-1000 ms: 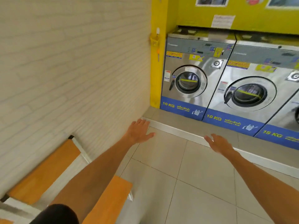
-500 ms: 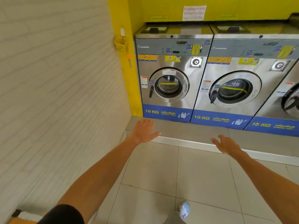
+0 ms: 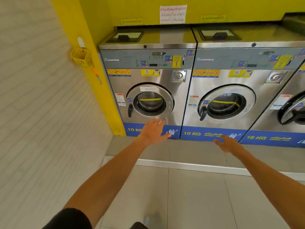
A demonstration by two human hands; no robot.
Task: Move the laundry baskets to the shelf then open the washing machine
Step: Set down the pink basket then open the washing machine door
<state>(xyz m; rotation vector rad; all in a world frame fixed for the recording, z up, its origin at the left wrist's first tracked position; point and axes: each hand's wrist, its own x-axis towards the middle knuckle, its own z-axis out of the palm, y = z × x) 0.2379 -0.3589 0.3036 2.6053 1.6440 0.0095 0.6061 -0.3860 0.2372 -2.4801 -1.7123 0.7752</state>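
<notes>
A row of steel front-loading washing machines stands on a raised step. The leftmost washing machine (image 3: 148, 83), marked 10 KG, has its round door (image 3: 150, 101) closed, with a black handle (image 3: 130, 110) on the door's left side. My left hand (image 3: 154, 131) is stretched out, open and empty, just below that door in front of the blue strip. My right hand (image 3: 228, 143) is open and empty too, lower, in front of the second washing machine (image 3: 239, 90). No laundry basket is in view.
A white brick wall runs along the left. A yellow pillar (image 3: 92, 66) carries a small yellow hanging basket (image 3: 80, 57). A third machine (image 3: 293, 106), marked 15 KG, is at the right edge. A raised step edge (image 3: 189, 166) crosses the tiled floor.
The view has turned right and closed in on the machines. The orange bench has left the frame. Both hands have risen towards the machine fronts, still empty.
</notes>
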